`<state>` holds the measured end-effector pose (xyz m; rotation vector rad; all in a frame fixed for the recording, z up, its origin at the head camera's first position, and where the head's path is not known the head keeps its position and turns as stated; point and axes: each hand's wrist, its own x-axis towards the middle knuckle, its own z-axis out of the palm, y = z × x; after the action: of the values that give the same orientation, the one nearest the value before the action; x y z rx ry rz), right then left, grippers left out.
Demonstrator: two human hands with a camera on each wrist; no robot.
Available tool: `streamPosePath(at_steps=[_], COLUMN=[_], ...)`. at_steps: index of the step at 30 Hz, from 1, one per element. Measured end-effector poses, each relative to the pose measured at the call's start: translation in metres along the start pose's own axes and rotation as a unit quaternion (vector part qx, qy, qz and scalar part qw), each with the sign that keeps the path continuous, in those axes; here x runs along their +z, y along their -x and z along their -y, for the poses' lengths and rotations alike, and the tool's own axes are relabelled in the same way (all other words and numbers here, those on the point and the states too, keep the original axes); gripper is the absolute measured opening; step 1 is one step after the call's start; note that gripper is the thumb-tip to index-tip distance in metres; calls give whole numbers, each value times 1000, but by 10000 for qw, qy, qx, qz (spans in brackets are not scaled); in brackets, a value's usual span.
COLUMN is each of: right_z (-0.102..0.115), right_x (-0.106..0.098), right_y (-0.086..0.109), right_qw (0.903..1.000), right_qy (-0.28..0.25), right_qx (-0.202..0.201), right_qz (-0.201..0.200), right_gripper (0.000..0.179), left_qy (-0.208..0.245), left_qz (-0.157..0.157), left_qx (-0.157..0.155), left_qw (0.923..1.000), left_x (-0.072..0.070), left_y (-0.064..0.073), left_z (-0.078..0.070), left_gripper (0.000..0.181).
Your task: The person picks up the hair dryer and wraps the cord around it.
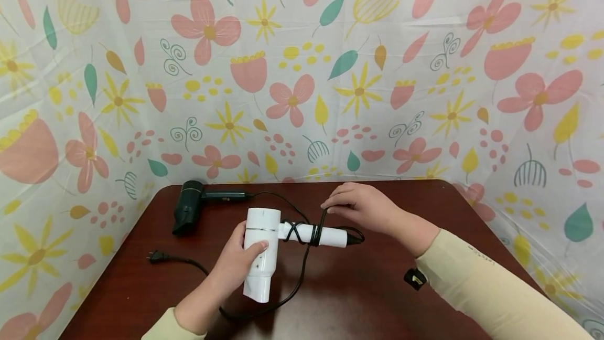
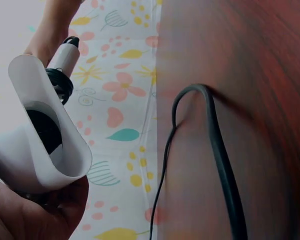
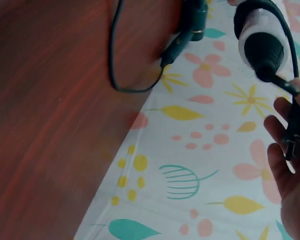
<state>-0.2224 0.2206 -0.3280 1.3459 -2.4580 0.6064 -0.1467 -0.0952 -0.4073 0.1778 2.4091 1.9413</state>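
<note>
My left hand (image 1: pixel 236 261) grips the barrel of a white hair dryer (image 1: pixel 261 224), thumb across its side, above the table. The dryer's handle (image 1: pixel 334 236) points right, with its black cord (image 1: pixel 317 235) wound around it. Beyond the handle, my right hand (image 1: pixel 365 206) pinches the cord between thumb and fingers. In the right wrist view, the cord's plug (image 3: pixel 296 125) hangs by the right palm, prongs showing. The left wrist view looks into the white nozzle (image 2: pixel 27 155). Part of the left hand's fingers is hidden behind the barrel.
A dark green hair dryer (image 1: pixel 189 206) lies at the table's back left. Its black cord (image 1: pixel 302 277) loops beneath the white dryer to a plug (image 1: pixel 159 256) at left. The reddish-brown table (image 1: pixel 377 298) meets a floral curtain (image 1: pixel 292 140) behind.
</note>
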Motion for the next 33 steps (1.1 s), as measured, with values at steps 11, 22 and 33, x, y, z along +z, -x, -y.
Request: streamPosePath(at_steps=[11,22,33], right_z=[-8,1,33], right_x=[10,44,90], right_y=[7,20,21], right_qw=[9868,9734,8532], right_qy=[-1298,-1937,-4185], right_qx=[861,1202,2792], right_qz=[433,-231,-1379], right_gripper=[22,19,35], left_qy=[834,1563,1426], left_qz=[136,-10,-733], left_qx=[-131,-455,-546], left_qw=[9963,9867,9856], left_x=[-1,4,30], left_y=[4,2,-11], left_z=[-6,-14,-16], left_gripper=[58,57,61])
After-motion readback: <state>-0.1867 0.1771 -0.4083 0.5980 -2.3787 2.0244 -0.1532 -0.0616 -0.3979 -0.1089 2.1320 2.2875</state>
